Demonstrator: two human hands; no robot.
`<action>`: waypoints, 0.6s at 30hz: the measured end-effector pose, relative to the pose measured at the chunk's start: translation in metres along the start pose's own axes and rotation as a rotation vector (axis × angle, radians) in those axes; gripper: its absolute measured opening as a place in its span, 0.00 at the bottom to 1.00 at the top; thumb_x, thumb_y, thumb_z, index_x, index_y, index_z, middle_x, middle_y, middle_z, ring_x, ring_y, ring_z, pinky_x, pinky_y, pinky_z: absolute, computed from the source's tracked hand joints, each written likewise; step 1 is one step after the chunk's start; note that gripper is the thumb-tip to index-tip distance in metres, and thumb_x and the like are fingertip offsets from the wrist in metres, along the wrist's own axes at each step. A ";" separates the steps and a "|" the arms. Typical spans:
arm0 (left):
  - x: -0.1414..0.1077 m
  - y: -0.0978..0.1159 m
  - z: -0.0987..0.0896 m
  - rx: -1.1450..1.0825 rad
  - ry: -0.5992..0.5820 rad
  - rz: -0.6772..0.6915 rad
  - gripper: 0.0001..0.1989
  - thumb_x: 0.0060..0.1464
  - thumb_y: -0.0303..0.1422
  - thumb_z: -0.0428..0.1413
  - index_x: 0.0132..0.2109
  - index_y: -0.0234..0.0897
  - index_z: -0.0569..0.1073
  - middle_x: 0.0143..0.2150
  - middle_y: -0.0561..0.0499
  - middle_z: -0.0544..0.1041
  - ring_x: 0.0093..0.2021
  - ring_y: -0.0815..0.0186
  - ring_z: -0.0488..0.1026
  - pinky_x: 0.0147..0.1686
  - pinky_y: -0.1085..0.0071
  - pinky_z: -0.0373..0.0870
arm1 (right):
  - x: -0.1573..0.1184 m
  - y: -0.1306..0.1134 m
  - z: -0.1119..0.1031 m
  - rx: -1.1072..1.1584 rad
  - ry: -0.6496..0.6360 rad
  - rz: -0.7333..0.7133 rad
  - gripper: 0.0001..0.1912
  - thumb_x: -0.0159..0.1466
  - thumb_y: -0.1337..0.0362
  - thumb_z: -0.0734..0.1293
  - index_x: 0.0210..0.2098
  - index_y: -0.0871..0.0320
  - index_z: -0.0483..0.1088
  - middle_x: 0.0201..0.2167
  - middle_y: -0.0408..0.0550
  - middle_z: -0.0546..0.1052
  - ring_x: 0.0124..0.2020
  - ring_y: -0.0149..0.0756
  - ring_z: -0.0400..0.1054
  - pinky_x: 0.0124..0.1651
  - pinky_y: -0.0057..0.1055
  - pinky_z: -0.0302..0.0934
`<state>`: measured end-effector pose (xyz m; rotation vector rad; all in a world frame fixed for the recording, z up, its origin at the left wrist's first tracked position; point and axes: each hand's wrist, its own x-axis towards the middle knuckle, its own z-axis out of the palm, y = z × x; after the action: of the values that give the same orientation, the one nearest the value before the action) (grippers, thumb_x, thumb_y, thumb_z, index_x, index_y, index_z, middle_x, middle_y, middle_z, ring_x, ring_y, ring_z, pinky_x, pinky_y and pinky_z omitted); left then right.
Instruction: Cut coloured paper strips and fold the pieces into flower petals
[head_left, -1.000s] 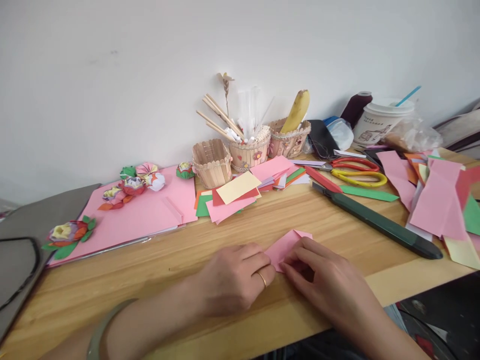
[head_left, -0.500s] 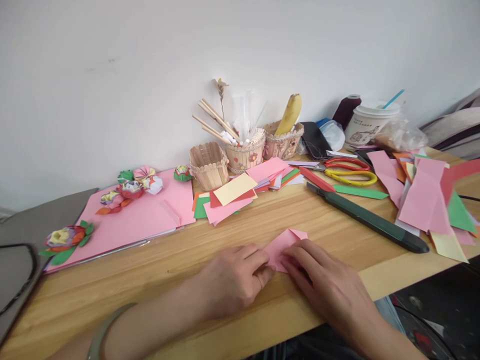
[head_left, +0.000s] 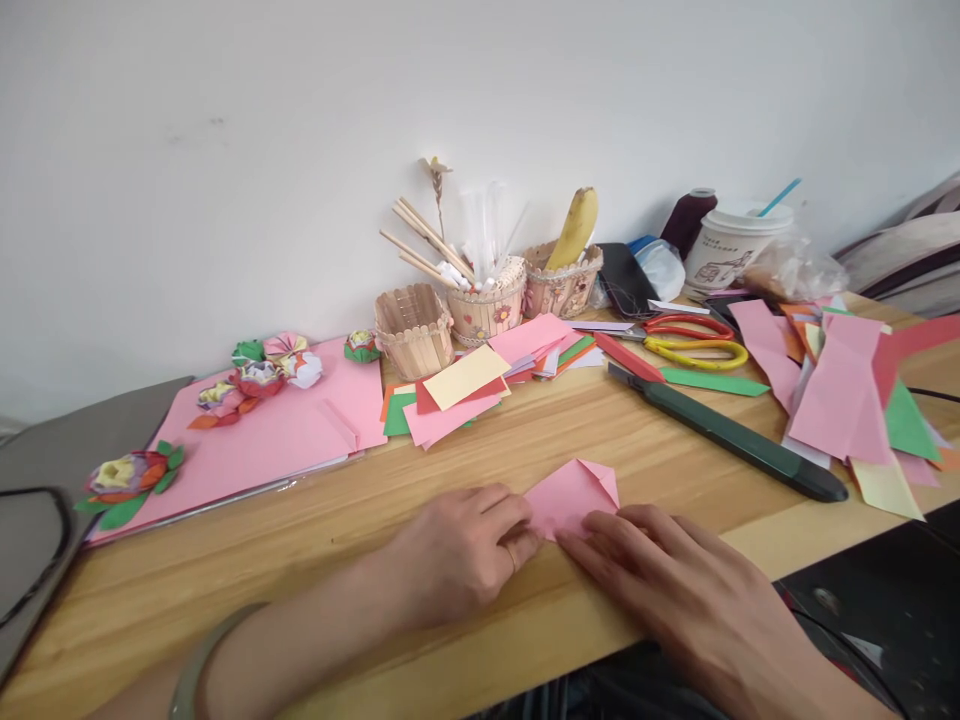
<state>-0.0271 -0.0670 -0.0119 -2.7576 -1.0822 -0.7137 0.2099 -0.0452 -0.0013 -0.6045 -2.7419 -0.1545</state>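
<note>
Left hand [head_left: 465, 550] and right hand [head_left: 686, 585] partly hide a folded pink paper sheet [head_left: 562, 500]; I cannot tell whether either pinches. A long dark-green tool [head_left: 739, 440] lies beyond.

No text legible; dark lettering [head_left: 720, 248] on white lidded cup [head_left: 737, 236] too small to read.

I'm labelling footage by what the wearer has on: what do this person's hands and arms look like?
The left hand wears a thin gold-coloured ring, and the left forearm a smooth, greyish-green bangle. No jewellery shows on the right hand or right forearm. No gloves or sleeves are visible.
</note>
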 end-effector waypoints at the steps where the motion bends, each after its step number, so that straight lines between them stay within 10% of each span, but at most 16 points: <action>1: 0.000 0.000 0.000 0.008 0.002 0.003 0.11 0.64 0.28 0.47 0.35 0.33 0.71 0.32 0.51 0.72 0.33 0.69 0.69 0.30 0.74 0.67 | -0.001 0.001 -0.001 -0.004 0.009 -0.003 0.22 0.62 0.74 0.53 0.53 0.61 0.65 0.44 0.52 0.74 0.41 0.42 0.65 0.34 0.37 0.63; 18: 0.004 -0.006 -0.002 0.082 0.126 -0.033 0.12 0.65 0.26 0.45 0.39 0.29 0.73 0.36 0.47 0.77 0.37 0.65 0.72 0.37 0.69 0.72 | 0.043 -0.018 -0.002 0.251 0.052 0.215 0.11 0.64 0.65 0.58 0.39 0.58 0.72 0.33 0.49 0.76 0.34 0.39 0.68 0.37 0.36 0.61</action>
<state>-0.0291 -0.0605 -0.0082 -2.5941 -1.1068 -0.8165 0.1659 -0.0452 0.0150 -0.8032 -2.5685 0.2181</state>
